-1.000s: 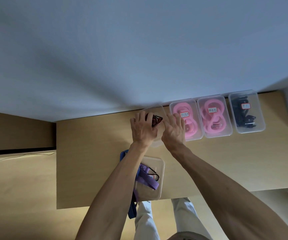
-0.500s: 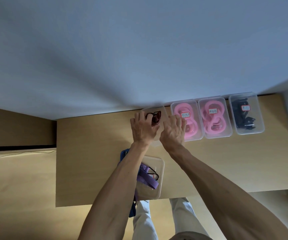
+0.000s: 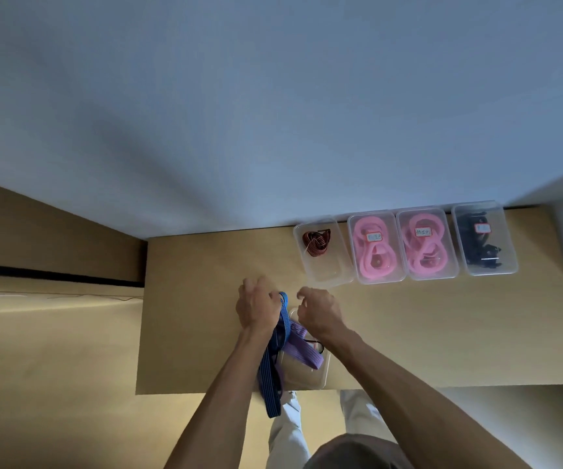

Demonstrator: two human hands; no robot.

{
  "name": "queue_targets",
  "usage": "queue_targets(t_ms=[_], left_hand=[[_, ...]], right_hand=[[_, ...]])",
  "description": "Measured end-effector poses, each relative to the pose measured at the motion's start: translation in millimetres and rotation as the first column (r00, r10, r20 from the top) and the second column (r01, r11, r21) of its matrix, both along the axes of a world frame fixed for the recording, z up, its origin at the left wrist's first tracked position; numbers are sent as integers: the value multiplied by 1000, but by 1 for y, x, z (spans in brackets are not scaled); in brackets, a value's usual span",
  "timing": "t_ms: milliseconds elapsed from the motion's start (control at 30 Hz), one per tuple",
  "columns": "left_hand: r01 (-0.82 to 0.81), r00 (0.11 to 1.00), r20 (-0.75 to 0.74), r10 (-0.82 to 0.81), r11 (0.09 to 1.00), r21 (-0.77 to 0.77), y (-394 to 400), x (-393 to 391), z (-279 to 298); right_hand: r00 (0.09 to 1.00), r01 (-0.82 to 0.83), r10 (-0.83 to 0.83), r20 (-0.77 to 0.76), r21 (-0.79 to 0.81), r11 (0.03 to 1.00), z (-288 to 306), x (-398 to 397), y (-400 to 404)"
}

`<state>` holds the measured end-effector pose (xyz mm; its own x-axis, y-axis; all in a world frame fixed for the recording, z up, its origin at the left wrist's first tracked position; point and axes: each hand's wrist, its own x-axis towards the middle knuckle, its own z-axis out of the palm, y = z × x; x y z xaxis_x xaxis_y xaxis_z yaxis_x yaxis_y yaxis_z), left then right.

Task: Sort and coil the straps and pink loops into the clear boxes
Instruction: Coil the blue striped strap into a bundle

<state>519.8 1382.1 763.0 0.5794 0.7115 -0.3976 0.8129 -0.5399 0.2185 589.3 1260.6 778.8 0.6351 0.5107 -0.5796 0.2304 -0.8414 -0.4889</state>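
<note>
The blue striped strap [image 3: 281,328] is in the grip of the left hand [image 3: 259,308]: its upper end is pinched at the fingertips, and from there it runs down and back toward the person, along the left wrist, over the near counter [image 3: 205,316] edge, with its free tail hanging below that edge. So its long axis lies near-to-far, with almost all of its length on the body side of the grip.

The right hand [image 3: 319,311] hovers just to the right of that grip, fingers loosely curled and holding nothing that shows; it is near the strap's top end but apart from it. It looks like the hand that will take the loose length for coiling, and would have to reach down and toward the body to find it.

Right under and behind the grip, a purple strap [image 3: 302,350] lies draped across the near clear box [image 3: 320,380], touching the blue one where they cross; a thin dark cord beside it is too small to name.

Well beyond the grip, up and to the right, four clear boxes stand in a row against the wall [image 3: 273,113]: the first [image 3: 324,269] holds a coiled red-brown strap [image 3: 315,243], the next two hold pink loops [image 3: 374,252], the last [image 3: 489,265] holds black straps [image 3: 476,242].

Judging by that, the blue strap is the piece in hand and not yet coiled.
</note>
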Motion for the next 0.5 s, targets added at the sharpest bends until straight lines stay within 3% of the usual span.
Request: queue_targets(t_ms=[167,300,400,500], left_hand=[[-207,978,3,210,966,-154,3,-26,-5],[-134,953,189,236,889,-437,9,-43,-4],[-80,949,243,201,898,-433,17,-50,-1],[-148,895,328,301,896,-418,26,-50,7]], right_hand=[[987,49,-52,-152,-23,999,-1,-26,15],[956,233,-232,-180,-13,972,-9,-46,29],[907,388,-387,-168,-26,921,-11,-55,35],[870,478,-460,-178,75,875,-5,-58,39]])
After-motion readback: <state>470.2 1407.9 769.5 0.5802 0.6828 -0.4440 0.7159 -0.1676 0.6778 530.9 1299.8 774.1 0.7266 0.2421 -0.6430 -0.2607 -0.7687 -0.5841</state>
